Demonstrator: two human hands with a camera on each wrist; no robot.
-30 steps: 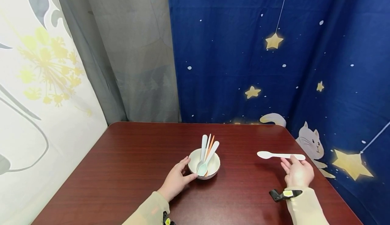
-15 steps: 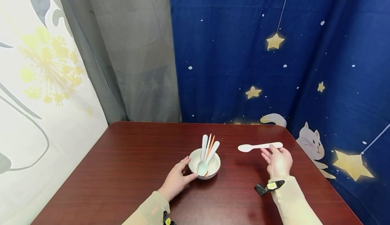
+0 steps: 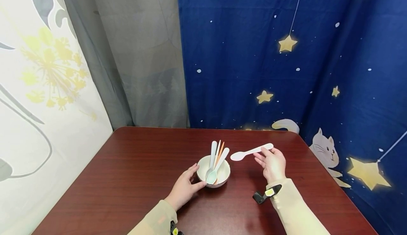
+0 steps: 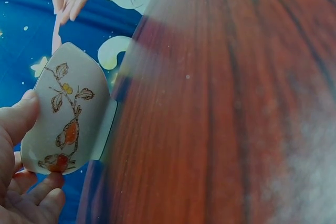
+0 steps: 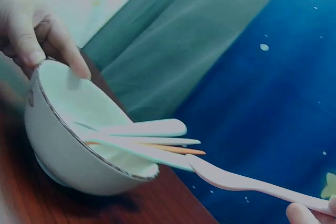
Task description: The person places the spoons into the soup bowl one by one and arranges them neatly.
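My left hand (image 3: 183,188) grips the left side of a white bowl (image 3: 225,172), thumb at the near rim and fingers farther round. Painted leaves and orange fruit decorate the outside of the bowl in the left wrist view. A pale blue-grey spoon (image 3: 213,152) and a spoon with a pale green head (image 3: 211,177) lean in it, handles up. With them stand a thin white utensil and an orange one (image 3: 221,150), their lower ends hidden. To the right, my right hand (image 3: 275,165) pinches a white spoon (image 3: 249,152) by its handle, its head in the air just beside the bowl.
The bowl stands on a dark red-brown table (image 3: 152,150). Behind it hang a grey curtain (image 3: 143,69) and a blue star-patterned curtain (image 3: 235,69). A white patterned sheet (image 3: 63,132) hangs at the left.
My right hand has carried the white spoon leftward towards the bowl, and its handle has tilted upward. The left hand and the bowl have stayed in place.
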